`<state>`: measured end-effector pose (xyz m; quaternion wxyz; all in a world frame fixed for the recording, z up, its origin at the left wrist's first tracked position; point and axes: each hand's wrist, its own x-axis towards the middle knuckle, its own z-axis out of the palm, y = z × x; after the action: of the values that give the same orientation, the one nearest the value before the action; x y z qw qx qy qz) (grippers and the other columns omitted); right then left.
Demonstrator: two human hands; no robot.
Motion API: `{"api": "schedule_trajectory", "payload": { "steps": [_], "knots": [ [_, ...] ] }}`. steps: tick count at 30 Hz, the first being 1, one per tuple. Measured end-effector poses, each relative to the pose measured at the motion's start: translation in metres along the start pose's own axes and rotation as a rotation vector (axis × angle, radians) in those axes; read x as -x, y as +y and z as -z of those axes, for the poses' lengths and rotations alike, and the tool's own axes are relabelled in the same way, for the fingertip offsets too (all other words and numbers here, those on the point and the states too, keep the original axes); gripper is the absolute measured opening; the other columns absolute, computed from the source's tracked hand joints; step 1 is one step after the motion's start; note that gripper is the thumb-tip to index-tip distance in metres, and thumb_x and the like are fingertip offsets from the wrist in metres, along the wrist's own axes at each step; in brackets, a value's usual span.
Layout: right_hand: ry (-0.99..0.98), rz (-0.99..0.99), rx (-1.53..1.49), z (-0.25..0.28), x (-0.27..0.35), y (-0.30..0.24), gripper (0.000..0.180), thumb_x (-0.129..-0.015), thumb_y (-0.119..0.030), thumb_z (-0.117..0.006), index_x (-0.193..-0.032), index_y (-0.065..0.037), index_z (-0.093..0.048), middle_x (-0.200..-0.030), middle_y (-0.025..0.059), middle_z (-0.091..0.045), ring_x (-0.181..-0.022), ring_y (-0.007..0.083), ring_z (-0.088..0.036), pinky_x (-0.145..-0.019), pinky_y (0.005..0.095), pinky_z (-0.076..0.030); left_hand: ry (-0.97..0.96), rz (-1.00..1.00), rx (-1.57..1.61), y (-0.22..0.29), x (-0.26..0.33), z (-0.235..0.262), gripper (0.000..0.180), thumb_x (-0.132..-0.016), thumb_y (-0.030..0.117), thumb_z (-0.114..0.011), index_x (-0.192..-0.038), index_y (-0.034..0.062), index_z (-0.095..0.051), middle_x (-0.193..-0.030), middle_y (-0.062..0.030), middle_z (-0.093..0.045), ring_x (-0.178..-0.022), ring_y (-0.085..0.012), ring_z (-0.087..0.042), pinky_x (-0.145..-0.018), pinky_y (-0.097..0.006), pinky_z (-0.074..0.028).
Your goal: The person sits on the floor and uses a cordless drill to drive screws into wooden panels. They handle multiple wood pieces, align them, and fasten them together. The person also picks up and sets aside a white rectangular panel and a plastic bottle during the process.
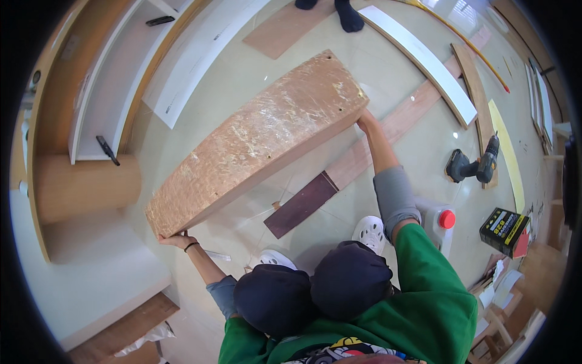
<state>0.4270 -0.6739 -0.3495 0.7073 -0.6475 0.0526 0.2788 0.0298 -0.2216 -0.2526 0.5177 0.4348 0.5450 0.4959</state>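
— Glossy pale floor tiles (203, 127) fill the head view, right? What stands around?

— Yes. A brown-and-white cabinet (54, 121) is along the left, and another person's socked foot (350, 17) shows at the top.

— Where is the main piece?

— The long wooden box (260, 130) slants across the middle, in front of the person, its scuffed broad face up. I can't tell whether it touches the floor.

— And each hand?

— The left hand (177, 239) grips its lower left corner; the right hand (366, 120) holds its right end, most of the fingers hidden.

— Anything nearby?

— Just beside it lies a dark reddish board (301, 204). Farther right are a cordless drill (490, 159), a jug (431, 221) with a red cap (447, 219), and a black-and-yellow tin (504, 230).
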Motion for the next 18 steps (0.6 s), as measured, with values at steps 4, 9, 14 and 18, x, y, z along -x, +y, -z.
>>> {"api": "schedule_trajectory", "payload": {
  "steps": [4, 9, 14, 18],
  "knots": [
    [-0.035, -0.055, 0.085, 0.013, -0.03, 0.01, 0.057, -0.098, -0.044, -0.049, -0.142, -0.006, -0.052, -0.138, 0.0077, -0.058, -0.125, 0.0188, -0.053, -0.104, 0.0329, -0.04, 0.067, 0.021, -0.089, -0.011, 0.021, -0.008, 0.082, -0.083, 0.074, -0.033, -0.142, 0.0176, -0.043, -0.142, -0.0114, -0.047, -0.128, -0.0305, -0.044, -0.098, -0.054, -0.038],
    [0.075, 0.043, 0.197, 0.032, -0.062, 0.041, 0.049, -0.095, -0.036, -0.055, -0.131, -0.004, -0.061, -0.129, 0.0135, -0.064, -0.119, 0.0242, -0.058, -0.098, 0.036, -0.045, 0.035, -0.013, -0.089, -0.013, 0.033, -0.015, 0.082, -0.085, 0.074, -0.033, -0.143, 0.0172, -0.043, -0.143, -0.0122, -0.045, -0.131, -0.0316, -0.042, -0.102, -0.055, -0.036],
    [0.285, 0.385, 0.408, 0.029, -0.077, 0.063, 0.04, -0.092, -0.028, -0.058, -0.124, -0.003, -0.063, -0.112, 0.0182, -0.066, -0.104, 0.0301, -0.063, -0.091, 0.0389, -0.048, -0.059, -0.063, -0.078, -0.036, 0.007, 0.001, 0.086, -0.085, 0.075, -0.034, -0.146, 0.0156, -0.038, -0.15, -0.0127, -0.039, -0.136, -0.0318, -0.037, -0.105, -0.056, -0.034],
    [0.651, 0.468, 0.376, 0.027, -0.047, 0.045, 0.038, -0.093, -0.018, -0.057, -0.128, -0.003, -0.054, -0.102, 0.0158, -0.064, -0.093, 0.0277, -0.062, -0.084, 0.0381, -0.049, -0.045, -0.062, -0.208, -0.026, -0.012, 0.016, 0.076, -0.092, 0.063, -0.044, -0.143, 0.0072, -0.037, -0.147, -0.0176, -0.04, -0.134, -0.0357, -0.04, -0.104, -0.052, -0.036]
  ]
}}
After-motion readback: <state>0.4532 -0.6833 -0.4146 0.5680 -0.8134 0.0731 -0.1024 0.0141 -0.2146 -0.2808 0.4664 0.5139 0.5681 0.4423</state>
